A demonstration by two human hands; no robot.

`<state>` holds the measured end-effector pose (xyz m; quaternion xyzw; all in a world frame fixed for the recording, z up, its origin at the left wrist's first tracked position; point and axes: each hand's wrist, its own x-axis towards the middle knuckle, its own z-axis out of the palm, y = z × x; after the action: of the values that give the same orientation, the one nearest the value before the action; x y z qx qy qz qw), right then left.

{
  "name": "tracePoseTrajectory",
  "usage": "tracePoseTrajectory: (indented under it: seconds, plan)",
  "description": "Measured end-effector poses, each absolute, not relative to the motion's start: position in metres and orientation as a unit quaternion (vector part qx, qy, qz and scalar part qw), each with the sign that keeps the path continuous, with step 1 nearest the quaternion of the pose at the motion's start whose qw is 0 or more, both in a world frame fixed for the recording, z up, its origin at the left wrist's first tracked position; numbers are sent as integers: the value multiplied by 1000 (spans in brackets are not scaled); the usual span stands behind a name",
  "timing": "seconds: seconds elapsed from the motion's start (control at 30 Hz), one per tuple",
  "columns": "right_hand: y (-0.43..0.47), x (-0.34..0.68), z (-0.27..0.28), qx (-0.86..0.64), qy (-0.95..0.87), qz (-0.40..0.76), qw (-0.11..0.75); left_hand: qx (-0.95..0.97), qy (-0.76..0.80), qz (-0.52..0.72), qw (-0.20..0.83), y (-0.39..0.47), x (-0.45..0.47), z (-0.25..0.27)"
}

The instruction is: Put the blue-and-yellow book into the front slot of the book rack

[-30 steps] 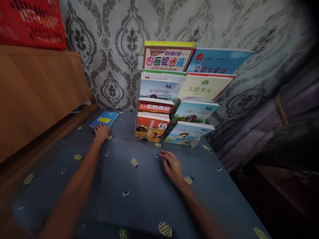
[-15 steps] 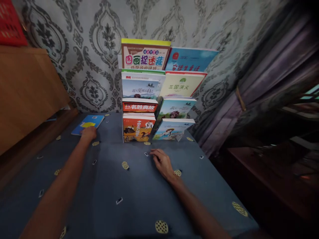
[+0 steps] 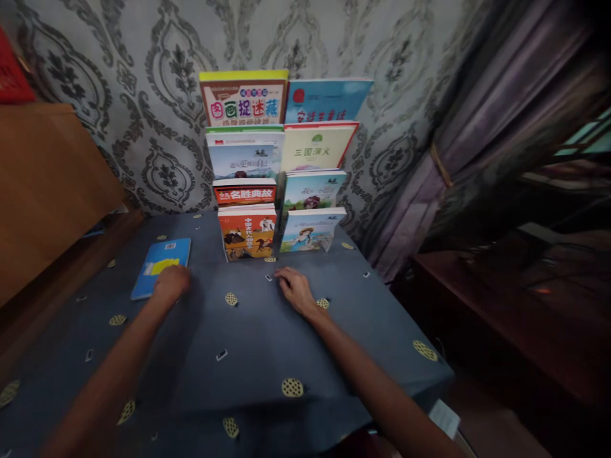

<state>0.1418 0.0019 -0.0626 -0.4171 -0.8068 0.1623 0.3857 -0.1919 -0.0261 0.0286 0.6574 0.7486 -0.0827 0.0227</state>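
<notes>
Near displayed books [image 3: 265, 162], right hand [image 3: 296, 289], left hand [image 3: 172, 283] at blue book [image 3: 153, 265]

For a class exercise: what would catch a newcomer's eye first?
Probably the tiered display of colourful paper books standing at the back of the blue-grey patterned cloth. Next, the flat, rectangular blue and yellow book on the left, its near right corner covered by the person's left hand.

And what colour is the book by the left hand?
The book is blue with a yellow patch, clearest in the head view.
</notes>
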Motion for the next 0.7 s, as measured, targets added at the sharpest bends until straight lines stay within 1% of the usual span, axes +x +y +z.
tracePoseTrajectory:
  seconds: [0.17,0.27,0.37,0.43,0.53,0.7]
  plan:
    - [2,141,-63,-424,-803,171,382,721,680,-121,48,-104,-118,13]
    - [3,142,-63,-424,-797,186,387,813,561,-140,66,-148,-55,15]
    - [3,143,-65,-428,-787,212,390,838,536,-81,64,-167,-12,23]
    - [2,144,-65,-427,-784,222,392,843,535,-49,43,-165,-7,24]
    - [-3,144,-62,-414,-788,223,398,846,532,-26,28,-152,-31,10]
    - [-14,142,-57,-384,-803,231,393,831,554,28,45,-127,-87,-20]
